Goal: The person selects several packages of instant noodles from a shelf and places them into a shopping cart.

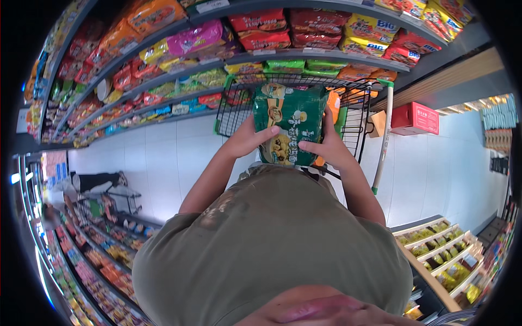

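A green plastic multipack of instant noodles [301,110], bearing printed writing and a picture of food, is held in front of my body. My left hand [255,136] grips one side of it, with the thumb across the front face. On the opposite side my right hand [328,140] clasps the pack, its thumb also on the front. Behind and partly under the pack is a black wire shopping cart [355,122] with green corners. An orange package [333,105] shows inside the cart beside the pack; the rest of the cart's contents is hidden.
Shelves [261,55] of bagged noodles run close beyond the cart. The cart's pale handle [385,138] is to the right, near a red carton [416,119] on the floor. Another person [98,182] stands by a cart at left. A tiered snack display [440,252] is at lower right.
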A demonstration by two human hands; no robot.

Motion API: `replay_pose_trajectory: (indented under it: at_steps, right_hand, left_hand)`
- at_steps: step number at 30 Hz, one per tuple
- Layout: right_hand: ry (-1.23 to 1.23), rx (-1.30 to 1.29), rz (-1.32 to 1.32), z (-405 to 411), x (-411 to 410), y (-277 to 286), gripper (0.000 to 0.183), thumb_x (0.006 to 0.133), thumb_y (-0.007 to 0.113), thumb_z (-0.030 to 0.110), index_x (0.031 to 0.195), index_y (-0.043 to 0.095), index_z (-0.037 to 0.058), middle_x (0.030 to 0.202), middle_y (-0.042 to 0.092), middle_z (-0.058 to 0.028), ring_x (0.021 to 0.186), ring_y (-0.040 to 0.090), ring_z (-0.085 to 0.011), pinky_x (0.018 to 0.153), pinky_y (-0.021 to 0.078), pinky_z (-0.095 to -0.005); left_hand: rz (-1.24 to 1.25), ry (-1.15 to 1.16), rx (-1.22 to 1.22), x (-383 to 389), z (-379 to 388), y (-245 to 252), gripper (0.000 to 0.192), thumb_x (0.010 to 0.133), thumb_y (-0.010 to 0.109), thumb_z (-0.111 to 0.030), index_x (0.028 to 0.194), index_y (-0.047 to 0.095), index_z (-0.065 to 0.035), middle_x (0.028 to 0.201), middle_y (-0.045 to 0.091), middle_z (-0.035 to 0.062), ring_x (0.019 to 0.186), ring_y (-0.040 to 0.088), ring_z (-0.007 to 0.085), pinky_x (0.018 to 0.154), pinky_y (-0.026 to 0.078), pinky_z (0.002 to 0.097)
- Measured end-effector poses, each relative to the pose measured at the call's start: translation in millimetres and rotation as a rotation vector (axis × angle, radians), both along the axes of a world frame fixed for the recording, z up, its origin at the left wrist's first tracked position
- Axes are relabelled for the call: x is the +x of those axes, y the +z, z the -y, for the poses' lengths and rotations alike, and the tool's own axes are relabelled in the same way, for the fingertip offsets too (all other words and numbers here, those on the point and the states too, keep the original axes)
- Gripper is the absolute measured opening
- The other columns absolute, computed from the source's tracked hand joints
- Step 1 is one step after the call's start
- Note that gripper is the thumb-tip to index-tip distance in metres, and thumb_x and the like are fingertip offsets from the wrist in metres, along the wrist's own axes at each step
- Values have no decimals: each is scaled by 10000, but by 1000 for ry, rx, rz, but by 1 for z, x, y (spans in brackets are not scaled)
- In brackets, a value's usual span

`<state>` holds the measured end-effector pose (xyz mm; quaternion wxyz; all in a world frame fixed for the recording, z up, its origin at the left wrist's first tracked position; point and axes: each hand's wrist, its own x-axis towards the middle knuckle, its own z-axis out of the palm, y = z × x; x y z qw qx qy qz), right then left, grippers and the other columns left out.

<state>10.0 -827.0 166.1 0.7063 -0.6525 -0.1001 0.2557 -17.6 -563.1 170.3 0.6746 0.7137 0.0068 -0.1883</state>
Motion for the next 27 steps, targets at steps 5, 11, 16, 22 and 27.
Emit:
replay_pose_trajectory:
  at_steps: [5, 11, 16, 22, 27]
  right_hand:
    - [87, 123, -134, -3, 7, -16, 1119, 795, 849, 172, 1599, 87, 17, 1559, 329, -198, 1404, 399, -281, 1144, 354, -388]
    - [98, 243, -350, -21, 2, -25, 921, 915, 742, 223, 1603, 154, 55, 1436, 491, -147, 1254, 533, -213, 1019, 478, -333]
    - [165, 188, -306, -39, -3, -35, 894, 935, 727, 265, 1606, 173, 59, 1434, 505, -145, 1273, 514, -211, 1048, 442, -333]
    - [234, 208, -90, -23, -9, -39, 913, 920, 716, 245, 1612, 150, 62, 1595, 306, -142, 1453, 317, -257, 1180, 276, -365]
    - [191, 361, -167, 6, -8, -61, 924, 914, 703, 310, 1620, 142, 112, 1623, 254, -125, 1476, 288, -270, 1203, 231, -385]
  left_hand:
    - [-50, 105, -55, -37, -5, -11, 981, 828, 792, -461, 1512, 296, 37, 1429, 505, 174, 1317, 478, 279, 1097, 393, 402]
    - [-78, 278, -77, -71, 5, -1, 1012, 830, 792, -413, 1565, 235, 2, 1451, 482, 177, 1312, 477, 266, 1121, 362, 401]
    - [-80, 452, -153, -97, 3, -11, 964, 910, 708, -363, 1608, 130, -33, 1519, 406, 171, 1367, 415, 256, 1142, 332, 389]
    - [-47, 451, -192, -99, 15, 11, 954, 922, 713, -356, 1607, 127, -45, 1533, 391, 152, 1401, 375, 236, 1160, 316, 373]
    - [30, 450, -192, -90, 32, 15, 971, 907, 742, -386, 1594, 157, -30, 1522, 409, 157, 1381, 399, 245, 1156, 332, 391]
